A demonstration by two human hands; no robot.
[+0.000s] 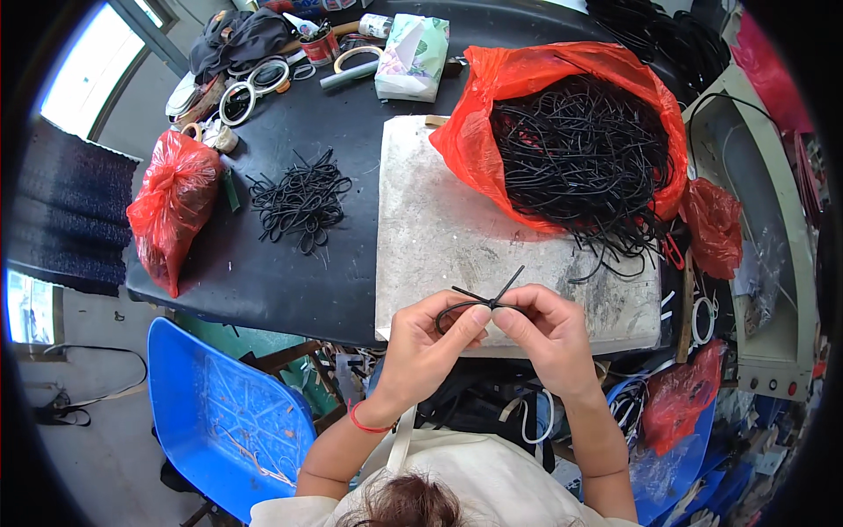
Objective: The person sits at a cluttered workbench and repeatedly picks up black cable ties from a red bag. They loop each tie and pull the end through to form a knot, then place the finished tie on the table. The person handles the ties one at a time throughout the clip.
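Between my two hands is a black cord bow (489,303), its two loose ends sticking up and apart from a centre knot. My left hand (436,338) pinches the loop on the left, thumb close to the knot. The loop on the right is pinched by my right hand (546,334), mostly hidden behind the fingers. Both hands are just above the front edge of a worn whitish board (439,237). Beyond them an open red plastic bag (470,132) holds a big tangle of black cords (584,154), some spilling onto the board. A pile of tied black bows (303,200) lies to the left.
A knotted red bag (176,206) sits at the table's left. Tape rolls (237,104), a tissue pack (413,60) and a can (321,46) stand at the back. Below the table's left edge is a blue plastic tub (228,413). A grey metal cabinet (773,263) stands right.
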